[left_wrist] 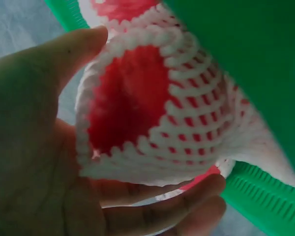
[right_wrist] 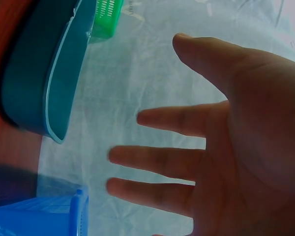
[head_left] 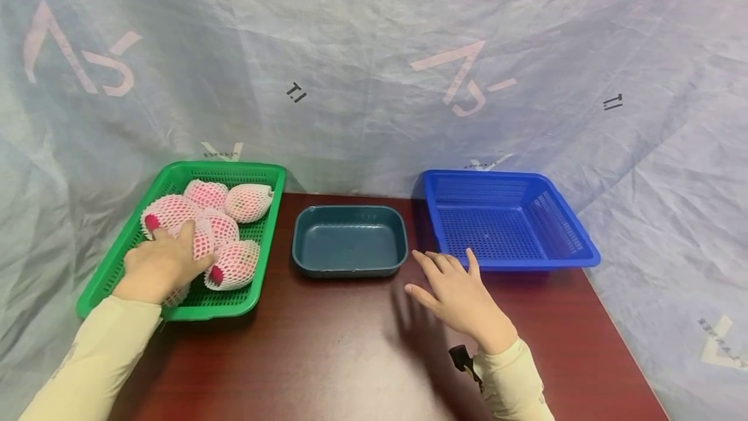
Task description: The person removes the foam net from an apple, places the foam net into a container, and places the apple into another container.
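In the green basket (head_left: 265, 239) at the left, my left hand (head_left: 160, 264) reaches down among several red fruits in white foam nets. The left wrist view shows one netted red fruit (left_wrist: 191, 110) between the thumb, which lies at the net's edge, and the fingers bent along its underside. In the head view the back of the hand hides part of it. Another netted fruit (head_left: 234, 266) lies just right of this thumb. My right hand (head_left: 458, 297) hovers above the table, fingers spread, holding nothing, nearest the blue basket's front left corner.
A dark teal tray (head_left: 350, 269) stands at mid-table with nothing inside. Right of it sits the blue basket (head_left: 497, 229), also holding nothing. Both baskets and the tray stand on a reddish-brown table (head_left: 315, 343). A grey printed cloth (head_left: 362, 135) hangs behind.
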`<state>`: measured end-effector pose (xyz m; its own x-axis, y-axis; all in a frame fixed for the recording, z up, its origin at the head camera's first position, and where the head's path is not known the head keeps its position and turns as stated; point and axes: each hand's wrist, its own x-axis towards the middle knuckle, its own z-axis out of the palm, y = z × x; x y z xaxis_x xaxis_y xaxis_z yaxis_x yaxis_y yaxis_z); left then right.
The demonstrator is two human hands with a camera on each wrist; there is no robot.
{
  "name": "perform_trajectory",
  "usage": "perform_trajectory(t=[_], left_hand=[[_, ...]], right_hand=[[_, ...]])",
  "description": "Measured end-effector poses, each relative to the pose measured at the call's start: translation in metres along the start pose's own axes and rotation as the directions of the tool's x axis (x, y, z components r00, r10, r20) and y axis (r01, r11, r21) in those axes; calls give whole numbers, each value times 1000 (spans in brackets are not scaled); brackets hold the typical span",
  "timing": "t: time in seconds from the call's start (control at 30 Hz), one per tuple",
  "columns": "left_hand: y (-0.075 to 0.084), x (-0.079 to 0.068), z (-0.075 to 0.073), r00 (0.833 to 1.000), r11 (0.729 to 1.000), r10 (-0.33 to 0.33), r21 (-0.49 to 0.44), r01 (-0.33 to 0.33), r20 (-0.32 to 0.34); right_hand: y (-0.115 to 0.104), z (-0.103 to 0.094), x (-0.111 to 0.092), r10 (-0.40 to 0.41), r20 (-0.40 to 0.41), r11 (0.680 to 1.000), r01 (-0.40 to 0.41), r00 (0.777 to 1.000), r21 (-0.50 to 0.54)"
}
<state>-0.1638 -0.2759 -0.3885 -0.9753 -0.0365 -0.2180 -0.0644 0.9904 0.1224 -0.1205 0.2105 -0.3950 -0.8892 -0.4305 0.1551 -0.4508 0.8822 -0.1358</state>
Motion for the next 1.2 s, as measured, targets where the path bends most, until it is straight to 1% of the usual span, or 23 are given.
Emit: perform_trajectory(t=[0.1, 0.2, 0.3, 0.4, 0.47, 0.5, 0.57, 0.63, 0.67, 0.73, 0.8, 0.87, 0.9, 0.93, 0.97, 1.0, 1.07, 1.1, 1.17, 1.2], left_hand=[[-4, 1, 1, 1000, 1000, -1, -19, 1, 14], [-8, 1, 3, 1000, 998, 1, -55, -1, 5], [-11, 0, 6, 999, 997, 14, -79, -18, -44], [-11, -4, 8, 992, 996, 35, -83, -45, -119], [-10, -8, 8, 980, 994, 49, -86, -67, -191], [-9, -11, 7, 971, 993, 57, -87, -79, -230], [-7, -16, 5, 948, 991, 79, -83, -109, -308], [-3, -21, 2, 910, 986, 118, -63, -155, -397], [-1, -24, 0, 893, 983, 137, -54, -177, -430], [5, -28, -5, 883, 976, 160, -62, -208, -440], [12, -32, -9, 886, 968, 185, -78, -239, -425], [21, -36, -15, 893, 954, 226, -96, -283, -390], [24, -37, -16, 890, 944, 255, -102, -313, -377], [28, -39, -17, 878, 931, 292, -97, -352, -380], [31, -39, -18, 859, 913, 339, -87, -399, -383], [34, -40, -18, 838, 892, 383, -80, -445, -389], [39, -41, -16, 784, 838, 473, -69, -541, -401], [42, -41, -15, 762, 812, 508, -70, -579, -401], [48, -41, -12, 722, 760, 572, -80, -645, -390], [51, -42, -11, 707, 739, 594, -87, -668, -384]], right_hand=[[-1, 1, -1, -16, 15, 1000, 16, 1000, 15], [-2, 1, -2, -26, 26, 999, 26, 999, 21], [-3, 1, -3, -33, 29, 999, 33, 999, 17], [-4, 0, -4, -36, 31, 999, 36, 999, 12], [-3, -1, -4, -37, 32, 999, 36, 999, 7], [-3, -1, -4, -37, 33, 999, 37, 999, 4], [-3, -2, -5, -38, 32, 999, 38, 999, -1], [-2, -2, -5, -39, 30, 999, 39, 999, -3], [-2, -3, -5, -40, 29, 999, 40, 999, -4], [-1, -3, -6, -40, 27, 999, 40, 999, -6], [0, -4, -7, -39, 30, 999, 39, 999, -6], [0, -4, -8, -36, 34, 999, 36, 999, -6], [1, -4, -8, -35, 35, 999, 35, 999, -4], [2, -5, -9, -34, 35, 999, 34, 999, -3], [2, -5, -9, -37, 33, 999, 37, 999, -1], [3, -6, -9, -41, 29, 999, 41, 999, 2], [4, -7, -10, -59, 11, 998, 59, 998, 10], [5, -8, -10, -71, -1, 997, 71, 997, 14], [6, -9, -10, -102, -33, 995, 103, 994, 16], [6, -9, -10, -115, -49, 993, 116, 992, 19]])
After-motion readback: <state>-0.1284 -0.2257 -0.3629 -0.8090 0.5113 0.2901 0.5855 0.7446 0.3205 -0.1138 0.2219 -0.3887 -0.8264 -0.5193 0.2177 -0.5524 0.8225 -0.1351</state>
